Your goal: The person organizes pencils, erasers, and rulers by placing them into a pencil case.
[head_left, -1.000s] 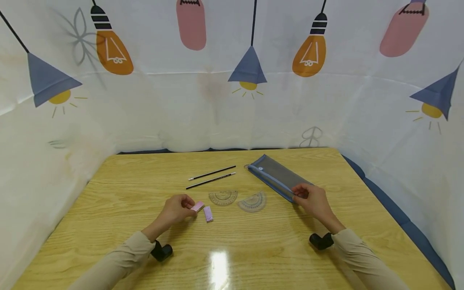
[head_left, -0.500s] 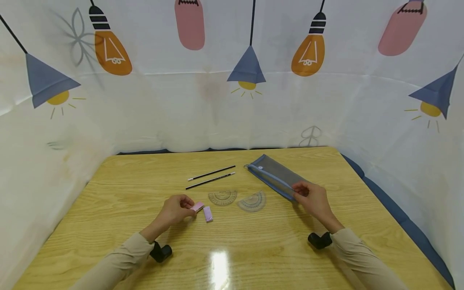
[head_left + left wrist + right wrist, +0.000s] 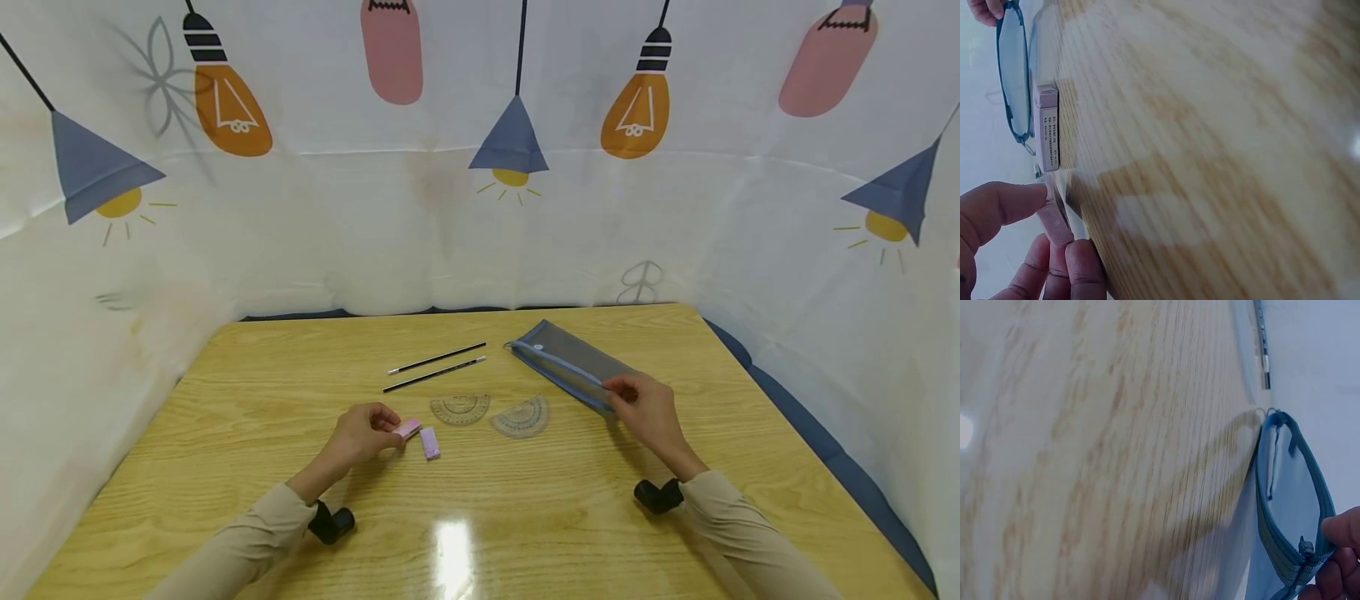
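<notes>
My left hand [image 3: 362,437] pinches a small pink eraser [image 3: 408,428] between thumb and fingers, at or just above the table. Right beside it lies a second, lilac eraser [image 3: 430,443]; in the left wrist view its printed wrapper faces the camera. My right hand [image 3: 651,412] grips the near right end of a see-through grey pencil case [image 3: 566,350] with blue edging. In the right wrist view the zip [image 3: 1305,547] is undone and the mouth gapes, with thumb and fingers holding the rim at the zip-pull end. No contents of the case can be made out.
Two clear protractors [image 3: 461,409] [image 3: 521,417] lie flat between the erasers and the pencil case. Behind them two dark pencils [image 3: 438,357] [image 3: 435,375] lie roughly parallel. A printed cloth [image 3: 450,233] hangs around the table's [image 3: 525,517] back and sides.
The right hand has lifted the pencil case's near rim slightly and shifted a little left. The left hand stays at the pink eraser.
</notes>
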The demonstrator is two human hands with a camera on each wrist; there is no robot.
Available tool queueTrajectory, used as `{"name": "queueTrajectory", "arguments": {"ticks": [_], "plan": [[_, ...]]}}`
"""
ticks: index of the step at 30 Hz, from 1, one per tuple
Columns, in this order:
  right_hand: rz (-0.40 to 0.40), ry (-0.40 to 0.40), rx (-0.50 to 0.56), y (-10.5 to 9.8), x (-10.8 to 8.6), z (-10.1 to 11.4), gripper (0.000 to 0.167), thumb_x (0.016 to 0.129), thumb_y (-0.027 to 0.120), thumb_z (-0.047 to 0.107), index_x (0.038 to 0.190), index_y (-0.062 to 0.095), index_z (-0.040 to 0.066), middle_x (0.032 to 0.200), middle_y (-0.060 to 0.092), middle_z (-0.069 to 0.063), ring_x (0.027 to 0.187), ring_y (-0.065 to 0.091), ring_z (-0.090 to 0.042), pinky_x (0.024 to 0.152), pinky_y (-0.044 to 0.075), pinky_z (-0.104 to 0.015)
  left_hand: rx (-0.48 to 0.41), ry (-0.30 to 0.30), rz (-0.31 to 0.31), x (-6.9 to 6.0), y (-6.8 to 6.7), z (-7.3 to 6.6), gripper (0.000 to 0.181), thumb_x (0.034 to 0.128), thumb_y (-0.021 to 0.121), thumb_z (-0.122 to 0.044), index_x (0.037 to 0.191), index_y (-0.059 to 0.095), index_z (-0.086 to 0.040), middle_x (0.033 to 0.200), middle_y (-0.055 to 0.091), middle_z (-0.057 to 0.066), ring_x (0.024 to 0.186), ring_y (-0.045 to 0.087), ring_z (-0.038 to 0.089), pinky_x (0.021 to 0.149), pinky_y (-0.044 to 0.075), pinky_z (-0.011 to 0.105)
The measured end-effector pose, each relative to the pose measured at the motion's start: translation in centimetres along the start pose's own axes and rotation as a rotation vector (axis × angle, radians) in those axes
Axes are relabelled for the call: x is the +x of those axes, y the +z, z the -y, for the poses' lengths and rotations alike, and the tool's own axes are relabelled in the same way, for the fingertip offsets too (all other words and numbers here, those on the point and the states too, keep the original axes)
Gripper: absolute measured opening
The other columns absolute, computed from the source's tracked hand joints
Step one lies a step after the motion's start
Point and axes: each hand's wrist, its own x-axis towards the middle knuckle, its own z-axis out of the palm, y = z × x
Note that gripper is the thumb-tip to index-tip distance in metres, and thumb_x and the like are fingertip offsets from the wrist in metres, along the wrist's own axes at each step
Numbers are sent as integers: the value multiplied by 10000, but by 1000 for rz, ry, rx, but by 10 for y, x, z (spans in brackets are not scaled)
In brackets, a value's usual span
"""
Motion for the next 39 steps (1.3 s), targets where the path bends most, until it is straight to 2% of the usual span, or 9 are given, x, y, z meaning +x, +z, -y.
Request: {"name": "queueTrajectory", "arguments": {"ticks": [9, 14, 18, 21, 24, 35, 39], "plan": [[-51, -3, -38, 0, 2, 2, 72, 830, 711, -33, 893, 706, 2, 806, 607, -70, 689, 584, -210, 602, 499, -312, -8, 3, -1, -1, -2, 1, 253, 736, 794, -52, 953, 673, -7, 841, 626, 47, 772, 567, 185, 628, 453, 307], [-65, -10, -26, 1, 3, 2, 90, 828, 713, -47, 908, 704, -7, 832, 670, -101, 666, 637, -219, 604, 541, -370, 5, 17, -6, -1, -4, -1, 239, 754, 784, -55, 960, 675, -5, 850, 632, 47, 787, 575, 188, 631, 463, 298], [-92, -40, -14, 1, 3, 2, 109, 818, 724, -57, 914, 712, -5, 807, 697, -93, 638, 659, -206, 591, 531, -259, -14, 19, -12, -1, -6, -1, 234, 762, 774, -47, 965, 671, 7, 855, 635, 59, 795, 584, 199, 627, 480, 294], [-117, -60, 5, 2, 5, 3, 109, 820, 722, -58, 918, 719, -9, 805, 702, -93, 649, 668, -213, 600, 479, -131, -27, 13, -16, -1, -8, 0, 242, 762, 773, -43, 972, 668, 12, 856, 636, 57, 795, 588, 193, 633, 489, 298], [-135, -69, 29, 2, 5, 4, 109, 821, 719, -64, 919, 724, -16, 805, 704, -100, 649, 672, -224, 606, 439, -67, -34, 14, -21, -1, -9, 0, 242, 760, 772, -37, 975, 672, 11, 853, 636, 50, 793, 590, 186, 643, 491, 306], [-171, -45, 74, 5, 7, 2, 97, 819, 725, -58, 908, 732, -23, 797, 708, -94, 668, 673, -236, 607, 446, -69, -17, 57, -65, 1, -11, -2, 174, 812, 741, -46, 981, 705, -20, 868, 652, 35, 805, 610, 187, 647, 508, 313], [-187, -29, 88, 4, 8, 4, 95, 812, 735, -44, 903, 738, -15, 794, 710, -91, 670, 672, -239, 608, 447, -80, -48, 66, -74, -1, -13, -4, 191, 817, 746, -57, 1000, 705, -20, 904, 657, 47, 827, 614, 198, 663, 499, 318]]}}
